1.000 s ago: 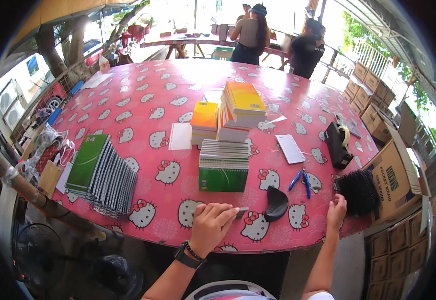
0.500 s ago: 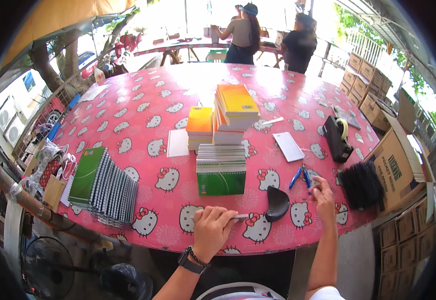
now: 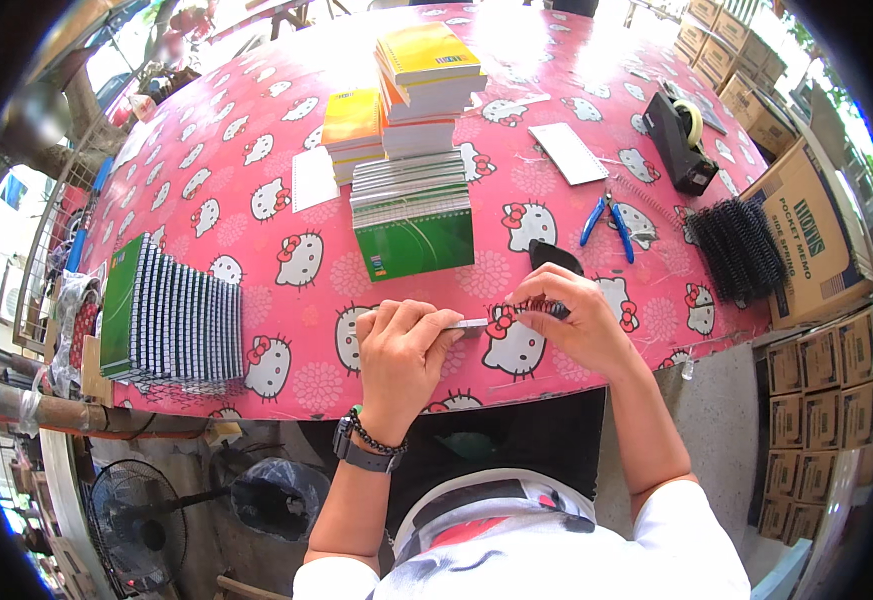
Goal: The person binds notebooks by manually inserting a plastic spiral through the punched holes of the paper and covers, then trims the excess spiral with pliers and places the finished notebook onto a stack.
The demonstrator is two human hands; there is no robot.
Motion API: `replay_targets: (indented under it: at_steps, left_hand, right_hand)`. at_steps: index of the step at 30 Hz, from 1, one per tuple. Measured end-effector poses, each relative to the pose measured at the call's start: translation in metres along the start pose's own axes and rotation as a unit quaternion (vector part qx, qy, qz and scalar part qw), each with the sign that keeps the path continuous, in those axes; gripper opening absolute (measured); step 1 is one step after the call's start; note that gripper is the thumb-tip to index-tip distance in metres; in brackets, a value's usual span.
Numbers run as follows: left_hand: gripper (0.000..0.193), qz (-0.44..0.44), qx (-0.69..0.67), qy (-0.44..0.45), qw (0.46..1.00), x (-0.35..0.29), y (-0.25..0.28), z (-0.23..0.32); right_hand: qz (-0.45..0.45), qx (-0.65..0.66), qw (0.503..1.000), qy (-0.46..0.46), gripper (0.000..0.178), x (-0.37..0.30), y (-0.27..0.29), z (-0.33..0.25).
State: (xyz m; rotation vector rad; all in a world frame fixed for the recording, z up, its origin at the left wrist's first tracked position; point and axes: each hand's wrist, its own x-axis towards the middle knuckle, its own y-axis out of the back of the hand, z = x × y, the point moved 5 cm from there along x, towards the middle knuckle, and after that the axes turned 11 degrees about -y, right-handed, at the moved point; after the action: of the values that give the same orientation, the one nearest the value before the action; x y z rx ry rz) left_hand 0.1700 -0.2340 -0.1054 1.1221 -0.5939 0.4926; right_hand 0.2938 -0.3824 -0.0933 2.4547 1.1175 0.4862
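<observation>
head: coil (image 3: 550, 308) in right hand (image 3: 585, 322)

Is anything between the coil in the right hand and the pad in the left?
Nothing visible: the dark coil in the right hand has its end close to the pad in the left hand. The black curved block lies beyond, off that line.

black dish (image 3: 558, 258): partly behind right fingers (image 3: 551, 283) | pad (image 3: 472, 324): mostly under left fingers (image 3: 433, 323)

On the left wrist (image 3: 385, 408), a dark watch (image 3: 343, 438) with a grey-black strap (image 3: 372, 460) is worn beside a dark beaded bracelet (image 3: 364, 434). The white short-sleeved shirt (image 3: 597, 560) is printed in black, grey and red.
</observation>
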Motion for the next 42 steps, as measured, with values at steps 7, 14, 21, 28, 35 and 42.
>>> replay_targets:
  at_steps: [7,14,21,28,35,42]
  left_hand:
    - [0.010,-0.007,0.000,-0.006,1.000,-0.003,0.001,0.000]
    - [0.025,-0.022,-0.039,-0.004,0.999,0.004,-0.001,0.016]
    - [0.022,-0.082,-0.029,-0.027,0.996,-0.003,-0.007,0.016]
    - [0.013,-0.058,-0.039,-0.059,0.996,0.000,-0.004,0.018]
    - [0.014,-0.031,-0.039,-0.054,0.997,0.000,0.001,0.020]
    - [0.025,-0.019,-0.038,-0.032,0.999,-0.002,0.008,0.013]
  right_hand:
    - [-0.115,0.034,0.993,-0.022,0.022,0.001,-0.008,0.011]
    - [-0.071,0.003,0.997,0.005,0.039,-0.001,-0.014,0.009]
    - [-0.050,-0.089,0.994,-0.024,0.043,0.003,0.001,0.014]
    - [-0.074,-0.274,0.957,-0.062,0.074,0.009,0.033,0.064]
    - [-0.068,-0.269,0.957,-0.079,0.079,0.017,0.022,0.073]
    - [0.046,-0.287,0.957,-0.004,0.062,0.013,0.005,0.060]
